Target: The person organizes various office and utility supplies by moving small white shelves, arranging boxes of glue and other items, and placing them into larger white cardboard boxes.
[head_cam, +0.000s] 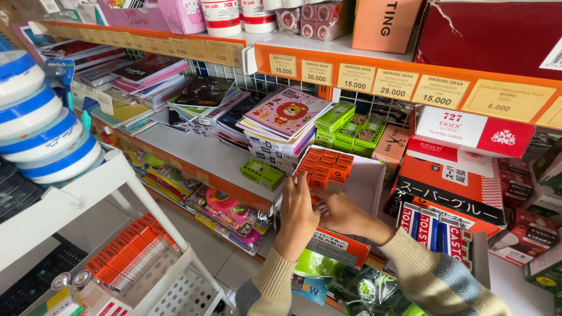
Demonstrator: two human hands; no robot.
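Left hand (pixel 297 212): fingers extended, close together, tips against the near edge of the white tray (pixel 366 178) of small orange boxes (pixel 325 165) at the shelf's (pixel 193 153) front edge. Box rows run away, rightward. Right hand (pixel 339 213): fingers curled beneath tray; grip indeterminate. Both forearms angle upward.

Rolls of blue-and-white tape (pixel 35 123) stack on a white rack (pixel 76 196) at left. Notebooks (pixel 284 117) pile centre, green boxes (pixel 345 126) beside them, card packs (pixel 471 131) at right.
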